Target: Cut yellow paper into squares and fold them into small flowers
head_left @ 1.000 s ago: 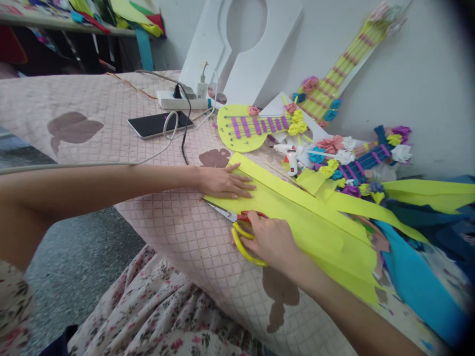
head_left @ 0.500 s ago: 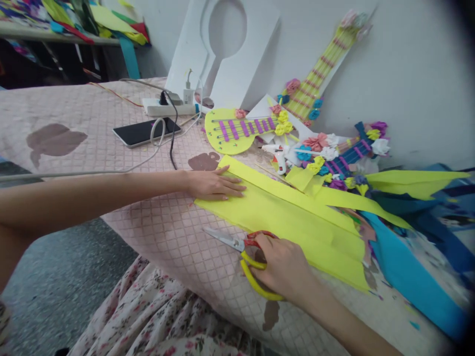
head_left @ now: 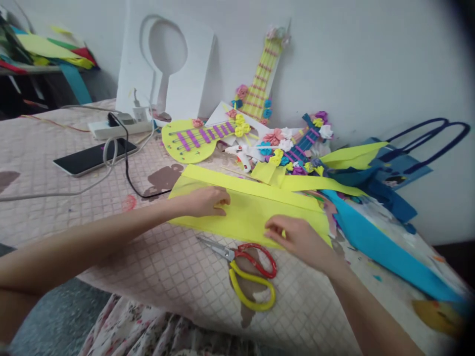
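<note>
A long yellow foam sheet (head_left: 248, 210) lies across the pink quilted table (head_left: 178, 269). My left hand (head_left: 202, 201) rests on its left end with the fingers curled down onto it. My right hand (head_left: 297, 240) pinches the sheet's near edge between thumb and fingers. Scissors (head_left: 248, 269) with one red and one yellow handle lie shut on the table just in front of the sheet, between my hands and free of both.
Behind the sheet lie foam guitars with paper flowers (head_left: 196, 138), a glue gun (head_left: 243, 158), a phone (head_left: 91, 157) with cables and a power strip (head_left: 115, 128). A white foam board (head_left: 166, 64) leans on the wall. Blue sheets and a blue bag (head_left: 393, 173) sit at right.
My right hand has put the scissors down on the table and moved up to pinch the sheet's near edge. My left hand's fingers have curled. The camera view has swung to the right.
</note>
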Demonstrator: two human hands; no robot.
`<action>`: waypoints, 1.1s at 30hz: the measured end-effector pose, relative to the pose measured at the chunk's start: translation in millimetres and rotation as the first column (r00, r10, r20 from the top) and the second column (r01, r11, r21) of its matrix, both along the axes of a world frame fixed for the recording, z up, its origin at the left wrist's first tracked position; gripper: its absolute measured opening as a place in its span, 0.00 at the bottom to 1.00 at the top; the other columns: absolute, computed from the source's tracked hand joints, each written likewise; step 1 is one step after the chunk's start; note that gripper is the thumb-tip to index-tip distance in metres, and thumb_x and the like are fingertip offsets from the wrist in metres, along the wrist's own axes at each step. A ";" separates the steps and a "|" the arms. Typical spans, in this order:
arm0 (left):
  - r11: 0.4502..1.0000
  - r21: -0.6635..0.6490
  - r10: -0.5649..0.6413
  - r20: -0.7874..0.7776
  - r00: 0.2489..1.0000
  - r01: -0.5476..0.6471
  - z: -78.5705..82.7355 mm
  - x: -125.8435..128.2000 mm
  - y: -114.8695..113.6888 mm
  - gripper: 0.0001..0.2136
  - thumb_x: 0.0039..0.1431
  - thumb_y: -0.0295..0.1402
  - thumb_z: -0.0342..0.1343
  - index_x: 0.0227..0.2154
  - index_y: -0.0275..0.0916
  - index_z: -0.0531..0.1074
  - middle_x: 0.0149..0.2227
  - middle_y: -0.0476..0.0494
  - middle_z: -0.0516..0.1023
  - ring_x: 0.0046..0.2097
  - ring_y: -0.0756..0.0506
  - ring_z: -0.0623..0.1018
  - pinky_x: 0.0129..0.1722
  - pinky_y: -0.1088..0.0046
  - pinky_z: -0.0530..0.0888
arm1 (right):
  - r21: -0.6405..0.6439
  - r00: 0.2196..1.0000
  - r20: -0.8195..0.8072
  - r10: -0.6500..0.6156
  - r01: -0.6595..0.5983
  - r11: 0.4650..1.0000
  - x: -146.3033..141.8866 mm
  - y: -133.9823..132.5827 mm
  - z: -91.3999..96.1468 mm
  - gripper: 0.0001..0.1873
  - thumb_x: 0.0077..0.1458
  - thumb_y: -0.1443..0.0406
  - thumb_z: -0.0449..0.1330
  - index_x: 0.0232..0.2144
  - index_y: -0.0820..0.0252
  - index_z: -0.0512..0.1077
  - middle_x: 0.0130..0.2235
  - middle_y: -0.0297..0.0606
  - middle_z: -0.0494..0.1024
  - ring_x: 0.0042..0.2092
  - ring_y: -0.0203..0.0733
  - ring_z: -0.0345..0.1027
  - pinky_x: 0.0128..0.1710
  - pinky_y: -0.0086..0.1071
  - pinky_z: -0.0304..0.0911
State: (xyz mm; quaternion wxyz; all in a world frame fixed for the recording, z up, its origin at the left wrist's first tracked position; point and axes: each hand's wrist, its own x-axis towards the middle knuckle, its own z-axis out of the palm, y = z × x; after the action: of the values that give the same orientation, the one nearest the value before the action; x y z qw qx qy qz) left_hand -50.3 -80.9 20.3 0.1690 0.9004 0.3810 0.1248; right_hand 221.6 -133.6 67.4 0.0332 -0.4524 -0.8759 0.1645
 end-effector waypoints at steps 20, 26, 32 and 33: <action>0.933 -0.355 0.125 0.186 0.975 -0.052 12.3 -1.0 19.7 0.12 0.51 0.42 0.54 0.25 0.37 0.69 0.23 0.51 0.70 0.25 0.52 0.67 0.25 0.79 0.63 | -0.223 0.966 -0.249 -0.068 0.011 0.975 36.4 49.3 -31.9 0.13 0.53 0.57 0.57 0.35 0.62 0.68 0.28 0.31 0.69 0.29 0.34 0.61 0.29 0.28 0.55; 0.925 -0.360 0.192 0.171 0.966 -0.120 10.7 -23.9 31.4 0.13 0.49 0.43 0.56 0.30 0.37 0.72 0.24 0.50 0.73 0.25 0.52 0.70 0.25 0.79 0.64 | -0.349 0.888 -0.423 -0.181 0.025 0.937 46.5 51.1 -27.4 0.16 0.54 0.54 0.55 0.28 0.61 0.65 0.24 0.27 0.59 0.25 0.31 0.52 0.25 0.27 0.48; 0.917 -0.298 0.363 0.340 0.868 -0.266 4.0 -45.1 46.3 0.14 0.49 0.44 0.56 0.32 0.38 0.70 0.27 0.47 0.76 0.30 0.48 0.75 0.28 0.76 0.69 | -0.400 0.773 -0.511 -0.377 0.174 0.900 54.8 56.5 -31.7 0.20 0.51 0.49 0.55 0.33 0.59 0.64 0.25 0.28 0.61 0.24 0.31 0.52 0.21 0.26 0.46; 0.914 -0.292 0.375 0.350 0.858 -0.281 3.4 -47.4 47.7 0.14 0.49 0.44 0.56 0.31 0.38 0.70 0.26 0.47 0.76 0.29 0.48 0.75 0.28 0.76 0.69 | -0.402 0.773 -0.510 -0.378 0.174 0.899 55.3 56.6 -32.0 0.20 0.51 0.48 0.56 0.34 0.59 0.64 0.25 0.28 0.62 0.24 0.31 0.52 0.21 0.26 0.46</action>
State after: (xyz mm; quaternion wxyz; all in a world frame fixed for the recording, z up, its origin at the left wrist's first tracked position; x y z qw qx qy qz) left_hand -97.7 -33.2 23.7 0.3226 0.7513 0.4989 0.2874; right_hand 276.9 -77.0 35.4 0.2439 -0.5053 -0.7062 0.4317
